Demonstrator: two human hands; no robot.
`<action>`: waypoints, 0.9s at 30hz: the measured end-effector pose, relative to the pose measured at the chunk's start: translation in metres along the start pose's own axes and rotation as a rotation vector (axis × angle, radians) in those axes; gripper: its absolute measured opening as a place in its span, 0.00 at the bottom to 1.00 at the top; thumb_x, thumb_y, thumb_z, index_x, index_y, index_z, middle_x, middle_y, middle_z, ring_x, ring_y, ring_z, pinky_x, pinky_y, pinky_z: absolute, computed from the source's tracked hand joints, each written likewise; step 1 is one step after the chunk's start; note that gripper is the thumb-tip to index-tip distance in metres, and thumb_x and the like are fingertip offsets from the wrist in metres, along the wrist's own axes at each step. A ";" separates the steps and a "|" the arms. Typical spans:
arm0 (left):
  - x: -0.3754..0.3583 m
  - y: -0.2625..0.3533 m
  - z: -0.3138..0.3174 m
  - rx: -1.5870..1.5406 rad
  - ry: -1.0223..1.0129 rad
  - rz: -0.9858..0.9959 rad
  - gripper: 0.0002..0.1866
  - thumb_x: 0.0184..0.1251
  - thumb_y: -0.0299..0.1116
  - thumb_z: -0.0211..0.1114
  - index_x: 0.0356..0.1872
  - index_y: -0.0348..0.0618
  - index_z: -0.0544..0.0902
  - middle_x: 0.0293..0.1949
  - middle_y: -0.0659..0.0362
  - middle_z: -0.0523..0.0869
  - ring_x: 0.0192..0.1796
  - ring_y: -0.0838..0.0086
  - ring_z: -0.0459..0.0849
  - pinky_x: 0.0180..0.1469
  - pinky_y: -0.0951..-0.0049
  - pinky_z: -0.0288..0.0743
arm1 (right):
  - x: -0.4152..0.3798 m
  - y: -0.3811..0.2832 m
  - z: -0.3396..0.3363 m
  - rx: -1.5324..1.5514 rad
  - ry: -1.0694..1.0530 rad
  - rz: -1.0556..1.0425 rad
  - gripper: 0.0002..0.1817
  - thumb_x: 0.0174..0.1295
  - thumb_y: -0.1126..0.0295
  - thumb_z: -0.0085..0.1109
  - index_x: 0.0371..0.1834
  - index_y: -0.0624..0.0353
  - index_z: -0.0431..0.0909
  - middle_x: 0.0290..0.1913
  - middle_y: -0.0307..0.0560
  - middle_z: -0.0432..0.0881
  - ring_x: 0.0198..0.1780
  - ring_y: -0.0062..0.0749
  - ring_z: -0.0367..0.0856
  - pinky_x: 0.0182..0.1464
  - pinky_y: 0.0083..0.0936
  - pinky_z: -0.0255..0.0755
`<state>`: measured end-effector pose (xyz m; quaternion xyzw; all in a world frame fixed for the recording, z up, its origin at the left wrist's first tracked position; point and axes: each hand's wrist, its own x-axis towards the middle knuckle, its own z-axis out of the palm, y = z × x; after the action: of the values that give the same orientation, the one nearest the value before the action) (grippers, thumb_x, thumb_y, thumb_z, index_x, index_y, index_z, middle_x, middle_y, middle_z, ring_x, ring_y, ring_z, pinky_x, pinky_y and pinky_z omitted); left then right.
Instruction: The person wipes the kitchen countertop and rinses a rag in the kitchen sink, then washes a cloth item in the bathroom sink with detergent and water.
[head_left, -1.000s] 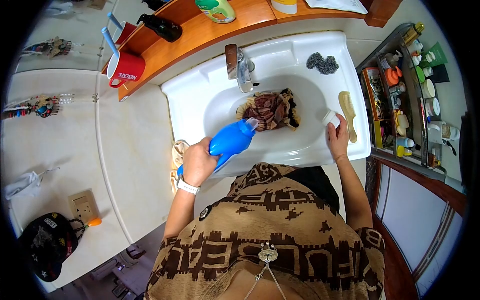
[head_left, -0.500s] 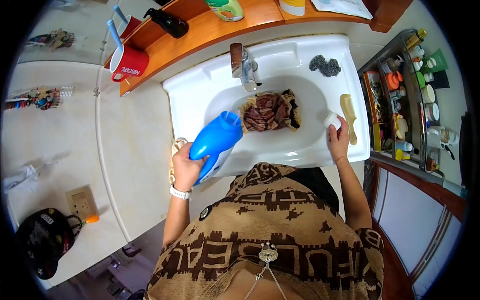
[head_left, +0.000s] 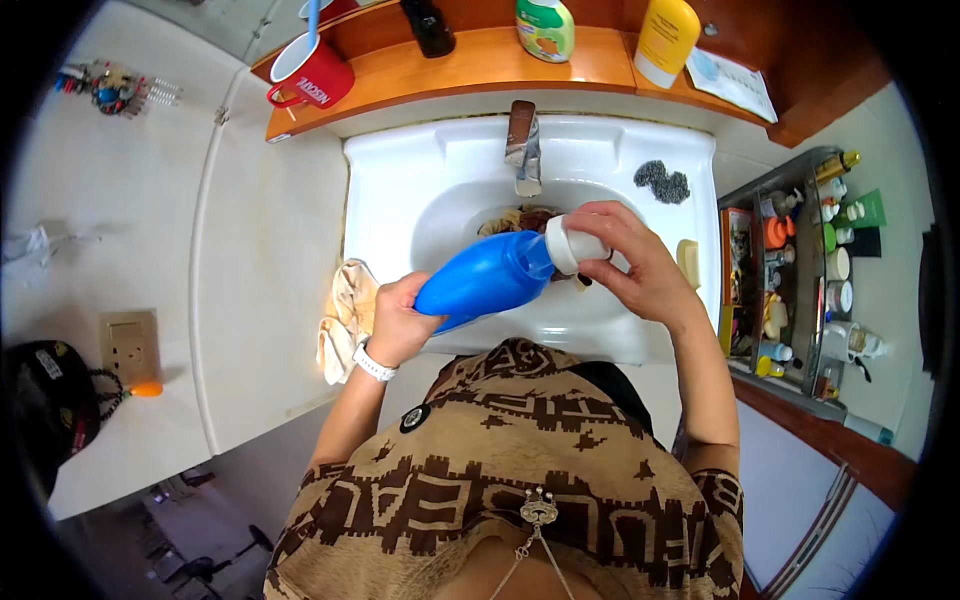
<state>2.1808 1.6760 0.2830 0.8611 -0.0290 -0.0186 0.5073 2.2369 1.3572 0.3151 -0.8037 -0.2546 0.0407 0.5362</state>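
My left hand (head_left: 402, 320) grips a blue detergent bottle (head_left: 485, 278) by its handle side, tilted with its neck pointing right over the sink (head_left: 385, 200). In my right hand (head_left: 645, 268), fingers are closed around a white cap (head_left: 572, 244), which sits right at the bottle's clear spout. Below them a crumpled brown and cream cloth (head_left: 522, 217) lies in the basin, mostly hidden by the bottle and cap. Behind it stands the metal faucet (head_left: 524, 155).
A dark scouring pad (head_left: 662, 182) and a partly hidden yellow comb (head_left: 687, 262) lie on the sink's right ledge. A red mug (head_left: 320, 82), green bottle (head_left: 546, 32) and yellow tube (head_left: 667, 40) line the wooden shelf. Beige cloth (head_left: 350, 305) hangs at left; a crowded rack (head_left: 815, 370) stands right.
My right hand has brought the cap from the sink's right ledge to the bottle's spout. The bottle has tipped further right and moved over the basin. The view has shifted.
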 end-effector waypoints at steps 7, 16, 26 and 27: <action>0.000 0.006 0.011 0.006 0.032 0.113 0.14 0.46 0.21 0.70 0.38 0.37 0.85 0.31 0.53 0.87 0.31 0.72 0.86 0.37 0.75 0.78 | 0.034 -0.037 0.001 -0.459 -0.266 -0.350 0.25 0.55 0.69 0.69 0.58 0.50 0.76 0.51 0.53 0.79 0.49 0.48 0.81 0.49 0.34 0.77; 0.001 -0.011 0.004 0.005 0.042 0.172 0.16 0.45 0.25 0.69 0.40 0.41 0.85 0.32 0.50 0.87 0.31 0.59 0.87 0.36 0.68 0.79 | 0.056 -0.045 0.005 -0.524 -0.123 -0.345 0.32 0.53 0.51 0.71 0.59 0.56 0.77 0.29 0.55 0.84 0.28 0.47 0.84 0.31 0.33 0.77; 0.005 -0.026 0.002 -0.112 0.108 0.232 0.14 0.45 0.24 0.70 0.38 0.41 0.85 0.32 0.51 0.87 0.31 0.60 0.86 0.35 0.69 0.78 | 0.065 -0.057 0.013 -0.394 -0.247 -0.220 0.33 0.51 0.64 0.73 0.63 0.57 0.75 0.51 0.54 0.82 0.45 0.46 0.81 0.43 0.33 0.76; 0.006 -0.027 0.001 -0.087 0.103 0.256 0.15 0.46 0.24 0.72 0.39 0.39 0.86 0.30 0.51 0.87 0.30 0.63 0.87 0.35 0.71 0.78 | 0.067 -0.054 0.010 -0.514 -0.383 -0.359 0.34 0.52 0.64 0.73 0.64 0.57 0.73 0.52 0.53 0.81 0.47 0.47 0.80 0.45 0.33 0.76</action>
<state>2.1876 1.6878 0.2591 0.8274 -0.1119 0.0891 0.5431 2.2722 1.4119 0.3723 -0.8325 -0.4892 0.0303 0.2582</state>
